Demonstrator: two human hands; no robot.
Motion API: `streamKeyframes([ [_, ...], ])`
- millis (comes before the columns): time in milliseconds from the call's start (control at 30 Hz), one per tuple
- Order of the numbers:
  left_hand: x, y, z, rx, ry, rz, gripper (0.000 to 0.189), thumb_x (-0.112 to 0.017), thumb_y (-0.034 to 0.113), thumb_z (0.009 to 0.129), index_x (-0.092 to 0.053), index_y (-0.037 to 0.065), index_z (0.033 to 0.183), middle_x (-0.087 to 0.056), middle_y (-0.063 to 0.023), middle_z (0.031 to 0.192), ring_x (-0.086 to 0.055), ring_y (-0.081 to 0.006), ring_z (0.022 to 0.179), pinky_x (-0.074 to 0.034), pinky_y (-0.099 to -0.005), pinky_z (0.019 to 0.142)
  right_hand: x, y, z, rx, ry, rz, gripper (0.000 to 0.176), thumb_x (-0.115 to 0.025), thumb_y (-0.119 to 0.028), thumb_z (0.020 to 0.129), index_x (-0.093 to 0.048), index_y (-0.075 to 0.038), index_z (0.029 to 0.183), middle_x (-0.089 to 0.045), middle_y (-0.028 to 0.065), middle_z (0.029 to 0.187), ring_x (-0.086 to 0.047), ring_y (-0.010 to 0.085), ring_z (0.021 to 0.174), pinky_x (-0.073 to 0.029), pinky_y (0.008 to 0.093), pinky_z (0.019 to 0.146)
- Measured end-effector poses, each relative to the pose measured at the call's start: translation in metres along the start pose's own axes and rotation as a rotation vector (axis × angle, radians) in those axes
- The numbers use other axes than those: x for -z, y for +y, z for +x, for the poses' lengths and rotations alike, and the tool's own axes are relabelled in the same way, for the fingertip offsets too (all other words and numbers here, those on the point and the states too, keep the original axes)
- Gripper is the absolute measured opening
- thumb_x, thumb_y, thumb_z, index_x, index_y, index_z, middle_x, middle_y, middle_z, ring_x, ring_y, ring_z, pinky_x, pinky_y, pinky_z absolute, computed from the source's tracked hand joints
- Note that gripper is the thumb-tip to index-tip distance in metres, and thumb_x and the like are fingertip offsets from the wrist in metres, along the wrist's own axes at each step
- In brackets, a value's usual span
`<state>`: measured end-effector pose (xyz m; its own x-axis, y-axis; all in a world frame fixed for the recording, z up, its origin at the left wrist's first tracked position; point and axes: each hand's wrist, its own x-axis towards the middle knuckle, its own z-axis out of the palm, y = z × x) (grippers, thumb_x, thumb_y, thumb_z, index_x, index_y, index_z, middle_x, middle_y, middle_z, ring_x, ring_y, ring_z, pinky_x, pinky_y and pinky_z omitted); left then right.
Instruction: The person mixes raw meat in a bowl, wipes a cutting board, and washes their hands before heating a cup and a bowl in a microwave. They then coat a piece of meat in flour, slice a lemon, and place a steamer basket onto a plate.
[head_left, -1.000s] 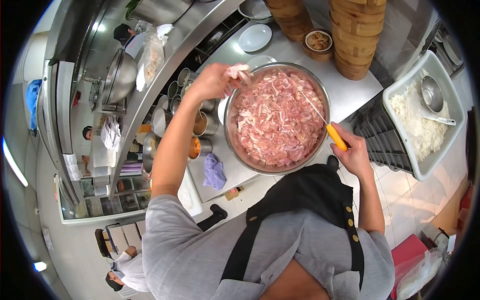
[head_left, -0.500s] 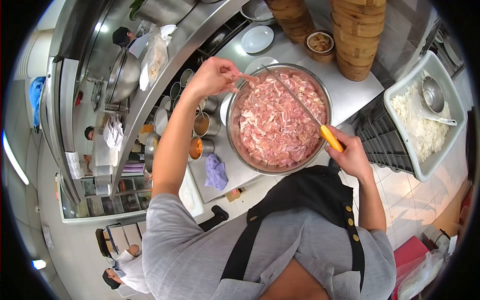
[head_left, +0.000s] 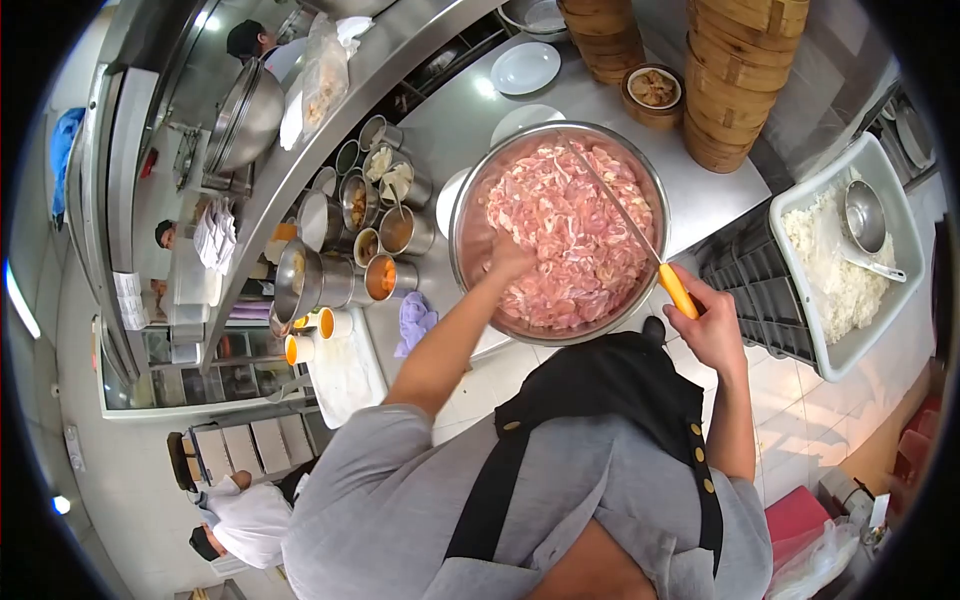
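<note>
A large steel bowl (head_left: 462, 215) holds a heap of raw, pale pink meat pieces (head_left: 575, 225). My left hand (head_left: 512, 258) reaches into the bowl's left side against the meat, blurred by motion, its fingers hidden. My right hand (head_left: 712, 318) is closed around the yellow handle of a knife (head_left: 620, 208). The long blade slants over the meat, its tip toward the bowl's far rim.
Bamboo steamers (head_left: 735, 90) and white plates (head_left: 526, 68) stand behind the bowl. A grey tub (head_left: 828, 330) of rice with a ladle is at the right. Steel containers (head_left: 380, 278) and a purple cloth (head_left: 416, 322) lie left. A co-worker (head_left: 248, 520) is lower left.
My left hand has come down from above the bowl's far left rim, where it held a strip of meat, into the bowl. My right hand still holds the knife.
</note>
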<state>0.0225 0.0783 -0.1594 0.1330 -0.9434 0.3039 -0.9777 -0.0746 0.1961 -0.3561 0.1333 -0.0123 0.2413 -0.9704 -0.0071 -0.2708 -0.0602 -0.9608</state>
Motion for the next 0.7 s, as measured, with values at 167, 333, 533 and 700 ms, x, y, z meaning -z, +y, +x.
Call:
streamKeyframes([
  [167, -0.013, -0.010, 0.011, 0.892, -0.733, -1.200, 0.035, -0.066, 0.013, 0.075, -0.055, -0.005, 0.103, -0.063, -0.0144, 0.089, -0.064, -0.0225, 0.071, -0.056, -0.0342, 0.060, 0.000, -0.002, 0.006, 0.005, -0.032, -0.037, 0.048, -0.066, -0.001, 0.071, -0.056, -0.002, 0.118, -0.066, 0.0178, 0.085, -0.061, 0.0121, 0.064, -0.048, 0.0267, 0.061],
  [333, 0.125, 0.065, 0.019, 0.217, -0.849, -0.416, 0.044, -0.071, 0.014, 0.070, -0.052, -0.002, 0.106, -0.060, -0.0216, 0.087, -0.063, -0.0287, 0.075, -0.053, -0.0368, 0.065, 0.002, -0.002, 0.008, 0.015, -0.061, -0.025, 0.049, -0.066, -0.001, 0.070, -0.056, -0.002, 0.118, -0.066, 0.0182, 0.087, -0.061, 0.0144, 0.064, -0.048, 0.0272, 0.062],
  [533, 0.044, 0.044, -0.011, 0.064, -0.654, 0.198, 0.044, -0.074, 0.018, 0.060, -0.059, 0.000, 0.098, -0.058, -0.0213, 0.106, -0.059, -0.0311, 0.095, -0.048, -0.0372, 0.083, 0.007, 0.003, 0.012, 0.003, -0.074, -0.064, 0.048, -0.066, 0.000, 0.069, -0.057, -0.003, 0.117, -0.066, 0.0188, 0.090, -0.064, 0.0209, 0.067, -0.049, 0.0278, 0.066],
  [700, 0.122, 0.061, 0.097, -0.144, -0.857, -0.076, 0.044, -0.071, 0.019, 0.066, -0.061, 0.006, 0.107, -0.059, -0.0202, 0.109, -0.059, -0.0319, 0.095, -0.048, -0.0375, 0.083, 0.021, 0.004, 0.009, 0.018, -0.034, -0.045, 0.048, -0.066, 0.001, 0.069, -0.057, -0.002, 0.117, -0.065, 0.0193, 0.095, -0.065, 0.0176, 0.072, -0.049, 0.0271, 0.068],
])
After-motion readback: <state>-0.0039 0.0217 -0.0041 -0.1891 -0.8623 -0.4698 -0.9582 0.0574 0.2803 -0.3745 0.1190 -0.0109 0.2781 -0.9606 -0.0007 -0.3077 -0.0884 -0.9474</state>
